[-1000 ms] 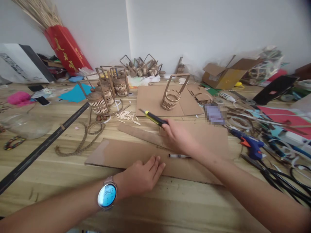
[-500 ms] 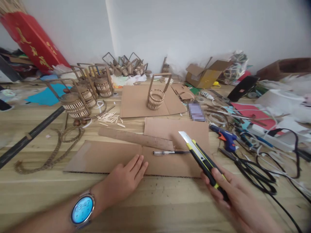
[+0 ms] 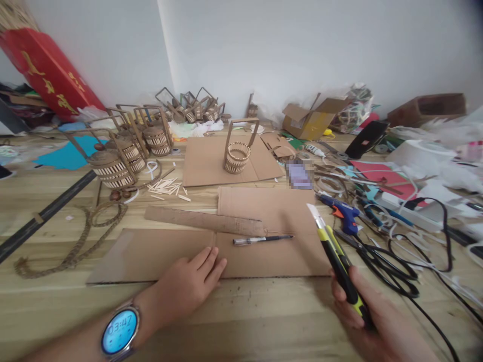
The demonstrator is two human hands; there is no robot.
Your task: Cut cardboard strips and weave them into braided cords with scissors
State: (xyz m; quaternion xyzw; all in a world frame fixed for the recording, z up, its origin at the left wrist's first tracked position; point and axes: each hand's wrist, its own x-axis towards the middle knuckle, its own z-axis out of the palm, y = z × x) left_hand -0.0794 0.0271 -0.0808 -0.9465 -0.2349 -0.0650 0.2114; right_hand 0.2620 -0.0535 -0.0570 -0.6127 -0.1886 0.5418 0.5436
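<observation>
My left hand (image 3: pixel 186 285) lies flat, fingers out, on the near edge of a long cardboard sheet (image 3: pixel 151 254) on the wooden table (image 3: pixel 241 322). It holds nothing. My right hand (image 3: pixel 372 322) is wrapped round a black and yellow utility knife (image 3: pixel 335 256), its blade out and pointing up and away, raised just off the sheet's right end. A pen (image 3: pixel 260 240) lies on the cardboard between my hands. A narrow cardboard strip (image 3: pixel 204 220) rests just behind it.
Woven baskets with handles (image 3: pixel 113 163) stand at the back left, one more basket (image 3: pixel 236 153) on a cardboard piece (image 3: pixel 211 163). A blue glue gun (image 3: pixel 341 211), black scissors (image 3: pixel 385 264), cables and scraps crowd the right. A rope (image 3: pixel 75 241) and a dark bar (image 3: pixel 41 216) lie left.
My right hand has pulled the knife back from the far side of the cardboard to the near right. The left hand stays on the sheet. The view has swung to the right.
</observation>
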